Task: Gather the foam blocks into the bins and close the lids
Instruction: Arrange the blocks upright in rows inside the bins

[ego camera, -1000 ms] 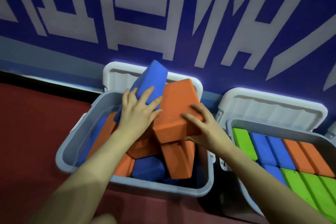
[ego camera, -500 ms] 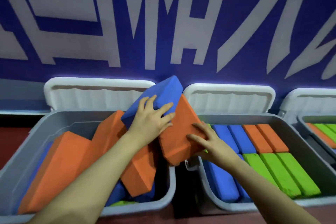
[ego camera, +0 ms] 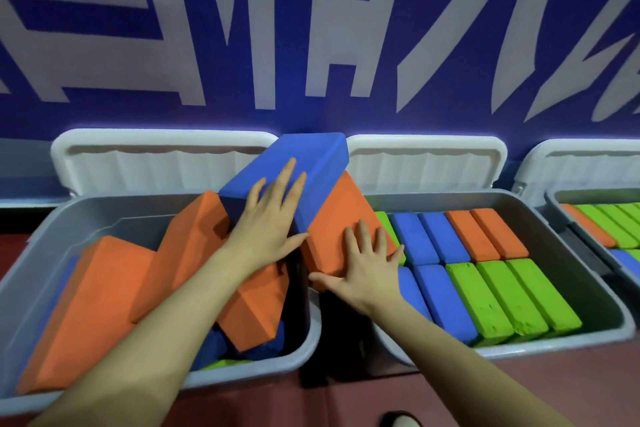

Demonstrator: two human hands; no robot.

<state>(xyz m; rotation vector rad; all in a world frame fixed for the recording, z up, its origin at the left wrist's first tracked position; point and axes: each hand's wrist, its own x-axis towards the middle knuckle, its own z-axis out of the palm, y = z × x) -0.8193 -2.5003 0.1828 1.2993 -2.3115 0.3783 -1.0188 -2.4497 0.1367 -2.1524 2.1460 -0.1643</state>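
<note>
play or gym room: foam-block bins, blue lettered wall.

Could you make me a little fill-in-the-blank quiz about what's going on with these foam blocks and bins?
1. The left hand lies flat on a ____ block.
2. The right hand presses on an ____ block.
3. In the middle bin, the neat front row holds blue and ____ blocks.
4. The white lids behind the bins stand ____.

Missing words: blue; orange; green; open
</note>
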